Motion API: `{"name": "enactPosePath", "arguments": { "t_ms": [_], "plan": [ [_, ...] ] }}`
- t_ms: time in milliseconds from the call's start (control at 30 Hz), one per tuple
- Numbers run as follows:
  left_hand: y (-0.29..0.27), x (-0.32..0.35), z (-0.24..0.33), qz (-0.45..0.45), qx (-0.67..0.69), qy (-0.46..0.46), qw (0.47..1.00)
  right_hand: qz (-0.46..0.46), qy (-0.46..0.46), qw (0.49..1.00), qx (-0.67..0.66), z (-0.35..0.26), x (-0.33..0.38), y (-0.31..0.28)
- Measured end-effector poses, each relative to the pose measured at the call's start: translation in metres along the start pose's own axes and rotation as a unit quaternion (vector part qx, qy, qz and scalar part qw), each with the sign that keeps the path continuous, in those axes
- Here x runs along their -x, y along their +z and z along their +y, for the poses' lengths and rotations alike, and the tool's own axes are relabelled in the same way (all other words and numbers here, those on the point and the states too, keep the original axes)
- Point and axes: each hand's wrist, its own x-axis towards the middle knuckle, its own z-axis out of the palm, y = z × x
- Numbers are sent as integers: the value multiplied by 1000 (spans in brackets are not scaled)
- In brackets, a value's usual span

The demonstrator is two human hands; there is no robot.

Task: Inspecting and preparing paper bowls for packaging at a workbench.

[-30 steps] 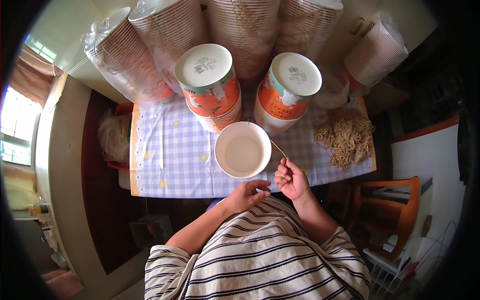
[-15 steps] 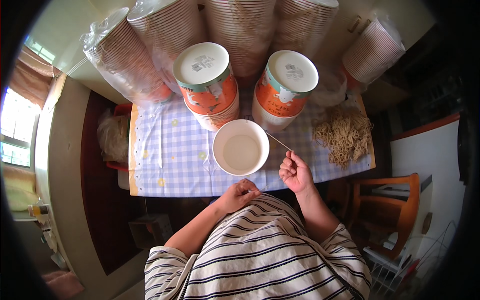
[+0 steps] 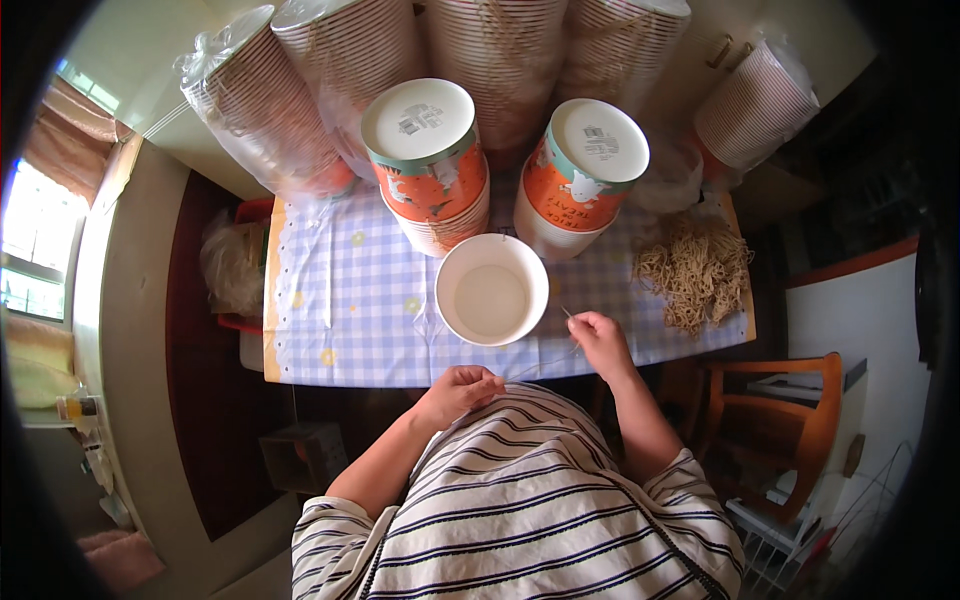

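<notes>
A white paper bucket (image 3: 458,290) stands with its mouth up near the table's front edge. A small dark mark shows at its far rim. To the right of the bucket, my right hand (image 3: 602,345) is closed in a pinch on a thin cord (image 3: 566,311), whose short end sticks up from the fingertips. My left hand (image 3: 460,396) is closed too, low in front of the bucket by my shirt. A faint strand runs from its fingertips toward the right hand. Neither hand touches the bucket.
Behind the bucket stand two upside-down stacks of orange paper buckets, a left stack (image 3: 432,190) and a right stack (image 3: 580,195). Tall plastic-wrapped stacks (image 3: 497,70) line the back. A tangled heap of tan cords (image 3: 695,270) lies at the right. A wooden chair (image 3: 775,382) stands beyond.
The cord that stretched from the bucket's rim to my right hand no longer spans that gap. My right hand has turned palm-down and shifted slightly right. My view has shifted slightly.
</notes>
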Motion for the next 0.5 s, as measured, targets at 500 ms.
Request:
{"name": "enactPosePath", "arguments": {
  "t_ms": [500],
  "plan": [
    [24, 5, 19, -33, 62, -33, 997, -334, -200, 921, -27, -87, 44, 27]
  ]
}}
